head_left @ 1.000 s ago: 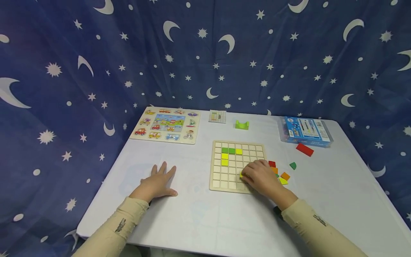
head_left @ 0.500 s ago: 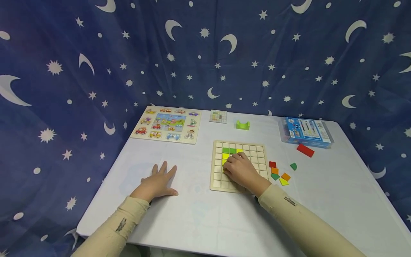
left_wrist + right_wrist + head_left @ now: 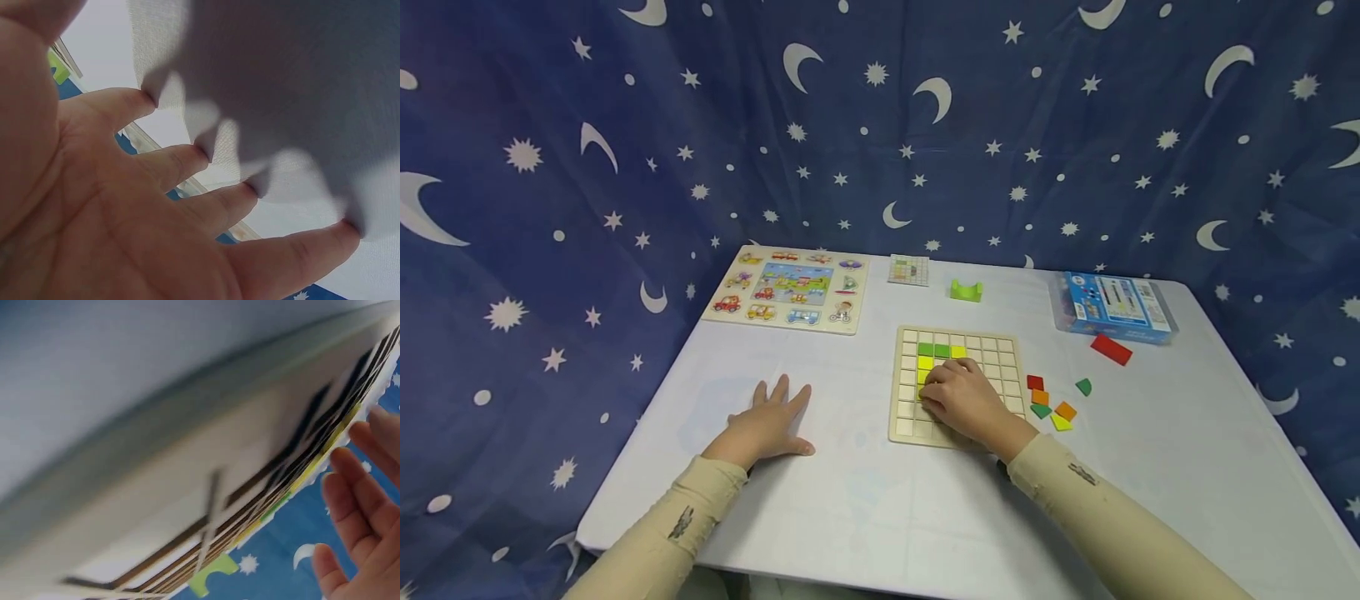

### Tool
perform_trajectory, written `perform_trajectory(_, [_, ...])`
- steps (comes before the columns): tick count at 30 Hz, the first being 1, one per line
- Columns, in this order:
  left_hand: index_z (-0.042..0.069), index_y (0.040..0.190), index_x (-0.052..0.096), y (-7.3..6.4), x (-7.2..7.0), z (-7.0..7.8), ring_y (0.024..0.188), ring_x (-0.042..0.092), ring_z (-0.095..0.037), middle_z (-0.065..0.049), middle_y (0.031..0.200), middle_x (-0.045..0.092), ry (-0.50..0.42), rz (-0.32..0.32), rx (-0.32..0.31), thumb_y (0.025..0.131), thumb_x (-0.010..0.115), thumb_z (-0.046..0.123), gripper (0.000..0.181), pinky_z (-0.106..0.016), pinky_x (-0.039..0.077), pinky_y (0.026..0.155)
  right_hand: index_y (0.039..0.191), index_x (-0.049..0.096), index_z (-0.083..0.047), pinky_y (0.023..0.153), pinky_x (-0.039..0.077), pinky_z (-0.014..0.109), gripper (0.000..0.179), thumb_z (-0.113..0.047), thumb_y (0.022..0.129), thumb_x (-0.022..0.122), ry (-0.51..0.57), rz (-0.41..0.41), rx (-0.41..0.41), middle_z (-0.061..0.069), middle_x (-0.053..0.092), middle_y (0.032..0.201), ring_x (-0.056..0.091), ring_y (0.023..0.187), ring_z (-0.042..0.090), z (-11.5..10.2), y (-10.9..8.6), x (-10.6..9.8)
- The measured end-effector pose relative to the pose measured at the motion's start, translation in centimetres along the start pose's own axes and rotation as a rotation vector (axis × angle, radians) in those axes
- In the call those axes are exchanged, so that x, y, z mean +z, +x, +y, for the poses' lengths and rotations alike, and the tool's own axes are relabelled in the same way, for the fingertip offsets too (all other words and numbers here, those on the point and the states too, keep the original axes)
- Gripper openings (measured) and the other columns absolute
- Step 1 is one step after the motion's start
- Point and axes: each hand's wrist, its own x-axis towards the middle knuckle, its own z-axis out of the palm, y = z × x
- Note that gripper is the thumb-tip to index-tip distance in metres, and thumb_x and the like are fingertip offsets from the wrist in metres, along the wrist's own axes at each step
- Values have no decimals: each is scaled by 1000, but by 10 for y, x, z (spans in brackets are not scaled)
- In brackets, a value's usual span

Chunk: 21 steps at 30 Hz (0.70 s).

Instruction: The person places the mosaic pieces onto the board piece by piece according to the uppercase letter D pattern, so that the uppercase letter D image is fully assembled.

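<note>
My right hand [image 3: 967, 404] is over the wooden grid board [image 3: 906, 408], its thumb and forefinger pinching a yellow square tile [image 3: 922, 395] at the board's left part. The fingers largely cover this tile. Above it in the same column are other yellow tiles [image 3: 925, 363]. A row of green tiles [image 3: 942, 351] and one yellow tile [image 3: 958, 352] lies at the top. In the right wrist view, fingers [image 3: 353, 506] hang beside the board's yellow strip. On the white table to the left, my left hand [image 3: 765, 429] rests with fingers spread; its fingertips [image 3: 337, 240] touch the cloth.
Right of the board lie loose pieces: red [image 3: 1035, 382], orange [image 3: 1065, 411], green [image 3: 1084, 387] and yellow [image 3: 1062, 422]. Farther off are a red rectangle [image 3: 1111, 350], a blue-labelled box [image 3: 1116, 307], a green holder [image 3: 966, 290], a pattern card [image 3: 908, 270] and a vehicle puzzle [image 3: 786, 289].
My right hand has moved left across the board with the yellow tile, from its lower right to the yellow column, and has stayed there since. The left hand has not moved.
</note>
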Motion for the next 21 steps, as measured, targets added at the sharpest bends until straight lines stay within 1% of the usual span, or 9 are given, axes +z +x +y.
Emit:
perform_trajectory(4, [15,158,27,1,1,-1,145,3,-57,-26,163,8,-2,-3,-2,78,78,51,101,-86,23,92,100,79,-19,101,42,49,13,-22,86,78,32,56,38,-3,70,99,63,102,21,8,-10,-9])
perform_trajectory(6, [14,157,28,1,1,-1,144,4,-58,-27,162,9,2,5,4,78,78,51,100,-86,24,91,101,78,-17,100,42,50,16,-20,86,79,31,74,72,-1,71,101,64,102,23,17,-18,-16])
perform_trajectory(8, [14,157,29,1,2,-1,144,5,-58,-27,162,10,5,7,7,78,78,51,100,-86,24,90,103,77,-14,99,42,51,18,-18,86,78,24,66,124,2,72,103,64,103,25,31,-30,-23])
perform_trajectory(12, [14,157,29,2,2,1,144,5,-58,-27,162,10,6,13,11,78,78,51,100,-86,24,90,105,76,-9,96,43,55,20,-15,85,78,17,7,265,7,72,102,65,101,29,64,-59,-39])
perform_trajectory(16, [14,157,29,2,2,2,144,4,-58,-27,162,9,3,9,17,78,78,50,100,-86,23,90,104,76,-5,91,46,57,23,-13,83,80,6,-98,417,10,71,97,64,94,32,94,-92,-50])
perform_trajectory(19, [13,157,29,1,2,3,144,4,-59,-28,162,9,3,9,17,79,78,50,99,-87,24,89,104,76,-5,90,47,58,24,-12,82,80,10,-167,494,12,70,96,63,92,33,108,-112,-53])
perform_trajectory(21, [13,157,29,1,2,2,143,4,-59,-28,162,9,5,11,14,79,78,50,99,-87,24,88,105,75,-5,92,47,59,24,-11,82,80,20,-197,523,13,70,98,63,93,34,113,-122,-53])
